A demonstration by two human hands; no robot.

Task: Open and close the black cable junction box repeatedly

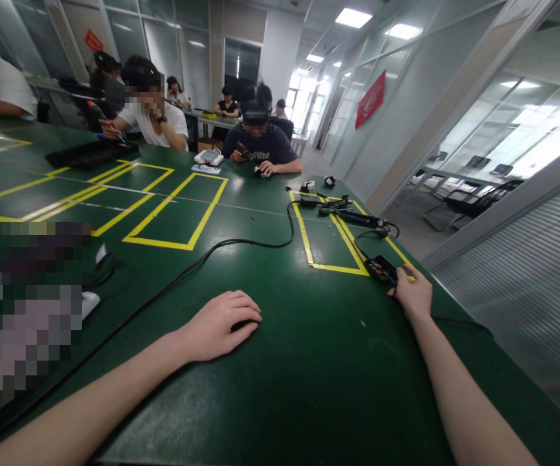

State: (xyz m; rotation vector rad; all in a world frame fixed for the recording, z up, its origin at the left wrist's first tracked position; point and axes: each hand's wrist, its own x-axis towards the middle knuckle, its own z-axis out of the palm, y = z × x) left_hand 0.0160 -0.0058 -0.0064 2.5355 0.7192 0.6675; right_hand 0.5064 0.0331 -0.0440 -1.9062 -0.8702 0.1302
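Lying half-open, your left hand [224,325] is touching the table [318,362] beneath; your right hand [415,294] is pinching a black box [380,268].

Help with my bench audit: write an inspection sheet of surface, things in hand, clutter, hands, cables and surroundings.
Surface: green table, yellow tape outlines.
Things in hand: small black device, at the right hand.
Clutter: black tool on the right; black tray far left.
Hands: right touches the device's edge; left hand rests on the table, nothing seen in it.
Cables: black cable across the table.
Surroundings: person in dark shirt opposite; red banner, right.
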